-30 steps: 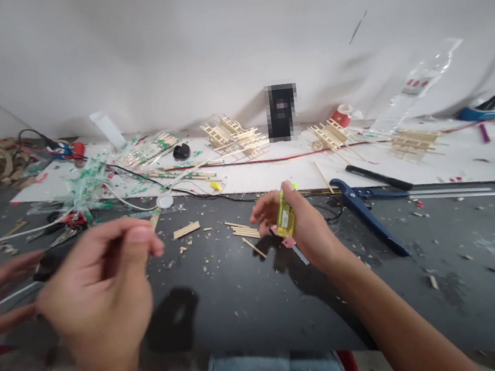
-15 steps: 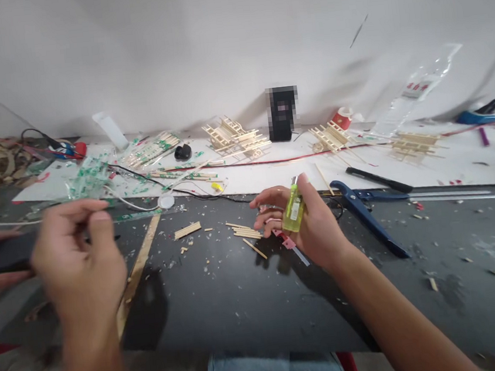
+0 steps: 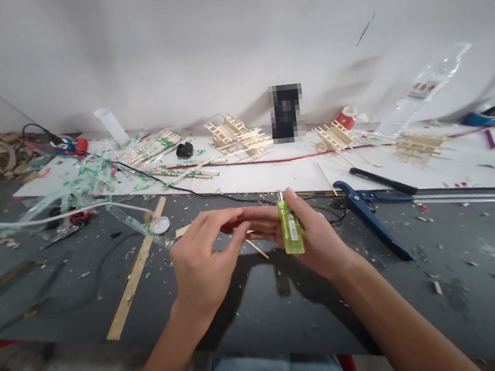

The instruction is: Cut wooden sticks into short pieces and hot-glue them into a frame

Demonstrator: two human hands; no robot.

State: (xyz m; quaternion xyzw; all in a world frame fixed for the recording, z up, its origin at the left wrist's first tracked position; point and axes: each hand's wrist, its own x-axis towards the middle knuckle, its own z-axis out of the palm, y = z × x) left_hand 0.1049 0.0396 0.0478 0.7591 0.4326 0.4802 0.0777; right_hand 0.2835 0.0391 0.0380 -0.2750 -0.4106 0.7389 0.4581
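Observation:
My right hand holds a yellow-green lighter upright against its palm, the metal top pointing up. My left hand is raised over the dark table, its fingers curled in and the thumb close to them. Its fingertips meet or overlap the outstretched fingers of my right hand; whether something small sits between them is hidden. Beneath the hands lies a thin wooden stick. A few short sticks show just behind my left hand.
Blue-handled cutters and a black bar lie right. Behind, stick-built models stand on a white board. Green-printed wrappers, a white cable and a wooden strip are left. A plastic bottle leans at back right.
My left hand has moved right, from the left side to my right hand's fingers. Another person's hands and a dark object have left the left edge. The lighter stays in my right hand.

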